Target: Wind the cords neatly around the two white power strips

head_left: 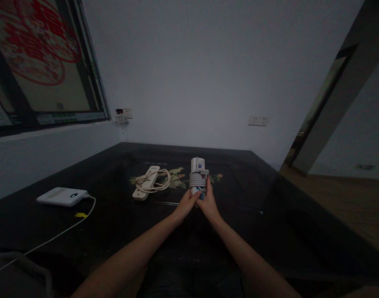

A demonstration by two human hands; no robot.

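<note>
Both my hands grip the near end of a white power strip that points away from me over the dark table. Its grey-white cord is wound in tight turns around the middle, and the plug lies against the upper right of the coil. My left hand is closed around the lower left side, thumb on top. My right hand holds the right side, fingers along the edge. To the left lies a second power strip, with its cream cord looped loosely over it.
A white power bank with a white cable lies on the table's left, near a small yellow piece. The black table has a flower pattern in the middle. Wall sockets are behind; a window is at left.
</note>
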